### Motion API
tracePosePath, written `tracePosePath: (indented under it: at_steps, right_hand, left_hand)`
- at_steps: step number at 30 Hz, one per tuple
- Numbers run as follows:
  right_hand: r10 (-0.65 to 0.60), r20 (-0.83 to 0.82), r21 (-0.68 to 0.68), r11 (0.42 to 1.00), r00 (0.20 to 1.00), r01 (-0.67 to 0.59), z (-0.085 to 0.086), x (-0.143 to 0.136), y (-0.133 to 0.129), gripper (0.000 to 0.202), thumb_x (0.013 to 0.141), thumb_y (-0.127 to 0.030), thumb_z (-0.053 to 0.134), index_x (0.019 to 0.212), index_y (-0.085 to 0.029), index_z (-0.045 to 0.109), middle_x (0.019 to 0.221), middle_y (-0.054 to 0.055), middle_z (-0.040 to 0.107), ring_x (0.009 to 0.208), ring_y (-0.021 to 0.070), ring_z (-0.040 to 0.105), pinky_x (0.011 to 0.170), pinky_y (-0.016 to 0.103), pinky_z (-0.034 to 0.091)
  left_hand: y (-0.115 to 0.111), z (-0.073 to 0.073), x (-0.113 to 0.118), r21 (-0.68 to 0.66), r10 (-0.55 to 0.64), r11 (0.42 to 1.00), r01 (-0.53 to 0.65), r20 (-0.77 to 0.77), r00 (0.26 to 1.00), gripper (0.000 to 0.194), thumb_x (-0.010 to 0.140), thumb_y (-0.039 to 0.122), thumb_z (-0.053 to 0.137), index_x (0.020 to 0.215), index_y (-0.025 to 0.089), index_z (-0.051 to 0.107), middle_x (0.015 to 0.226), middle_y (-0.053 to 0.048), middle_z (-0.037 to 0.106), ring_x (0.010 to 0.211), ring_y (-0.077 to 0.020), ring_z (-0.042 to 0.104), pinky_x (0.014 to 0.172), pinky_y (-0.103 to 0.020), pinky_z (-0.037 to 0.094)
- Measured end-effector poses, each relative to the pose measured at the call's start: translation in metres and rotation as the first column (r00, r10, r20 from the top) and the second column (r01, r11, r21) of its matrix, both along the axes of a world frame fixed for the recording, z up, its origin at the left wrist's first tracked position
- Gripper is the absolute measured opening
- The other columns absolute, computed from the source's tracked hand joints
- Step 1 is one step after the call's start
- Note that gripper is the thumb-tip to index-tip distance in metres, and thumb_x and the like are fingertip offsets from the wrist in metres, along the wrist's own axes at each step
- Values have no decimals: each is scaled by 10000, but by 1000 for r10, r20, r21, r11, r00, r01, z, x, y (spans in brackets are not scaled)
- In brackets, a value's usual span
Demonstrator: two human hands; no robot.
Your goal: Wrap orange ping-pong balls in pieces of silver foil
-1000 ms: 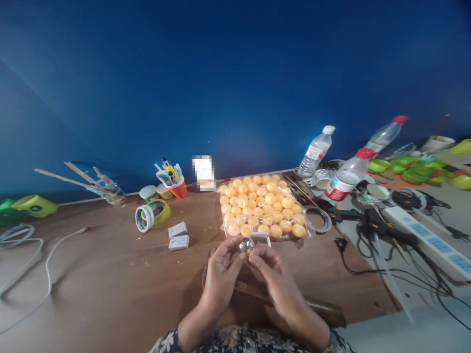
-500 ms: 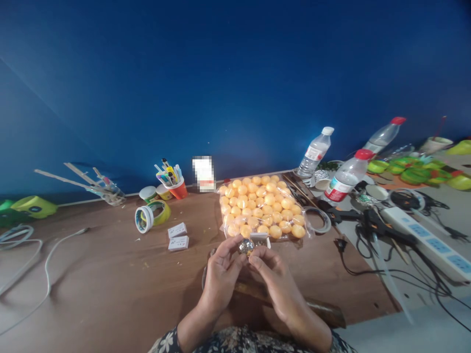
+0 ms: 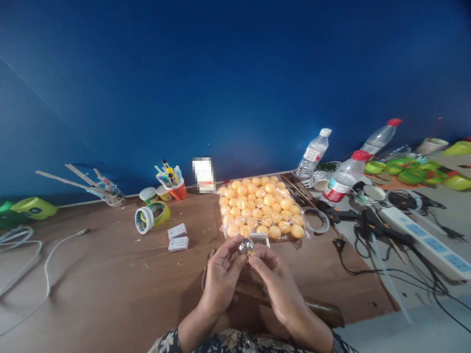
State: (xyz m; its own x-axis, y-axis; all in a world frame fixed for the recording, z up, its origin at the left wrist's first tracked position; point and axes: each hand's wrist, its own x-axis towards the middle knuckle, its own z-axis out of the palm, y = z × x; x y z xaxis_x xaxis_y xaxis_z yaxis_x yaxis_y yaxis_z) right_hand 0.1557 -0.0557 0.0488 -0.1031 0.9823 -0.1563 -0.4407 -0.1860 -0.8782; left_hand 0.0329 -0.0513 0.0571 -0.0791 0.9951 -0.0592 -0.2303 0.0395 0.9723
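Note:
A small shiny silvery ball (image 3: pixel 246 246) is pinched between the fingertips of both hands above the brown table (image 3: pixel 121 274). My left hand (image 3: pixel 222 274) grips it from the left, and my right hand (image 3: pixel 275 279) from the right. Just beyond the fingers is a small open white box (image 3: pixel 260 239), partly hidden by them. A clear bag of orange balls (image 3: pixel 259 206) lies behind that box. Under my wrists runs a wooden handle (image 3: pixel 324 312), its middle covered by my right arm.
Two small white boxes (image 3: pixel 178 243) and tape rolls (image 3: pixel 144 220) lie to the left, near a pen cup (image 3: pixel 176 189). Bottles (image 3: pixel 344 176), a glue gun (image 3: pixel 382 228), cables and a power strip (image 3: pixel 427 242) crowd the right. A white cable (image 3: pixel 47 267) lies far left.
Both hands keep their hold on the silvery ball, which looks slightly turned. The objects on the right appear shifted a little to the left in the view.

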Motion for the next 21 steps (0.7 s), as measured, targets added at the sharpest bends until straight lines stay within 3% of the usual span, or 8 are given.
tracePosePath:
  at_steps: [11,21]
  right_hand:
    - [54,-67,-10,998,996,-55,4,1,-4,175,790,-359,696,767,-203,620,748,-5,607,705,167,544,729,302,450]
    - [12,3,-27,1000,1000,-12,8,1,-5,248,762,-384,713,717,-186,572,697,-18,562,688,147,486,682,258,407]
  left_hand:
    - [0,1,0,30,-3,1000,4,-46,999,336,746,193,708,1079,182,674,1166,-96,709,1117,-268,636,907,-331,542]
    - [-3,-1,0,37,-23,999,25,-62,998,350,762,200,691,1110,175,664,1184,-106,699,1120,-275,633,931,-345,532]
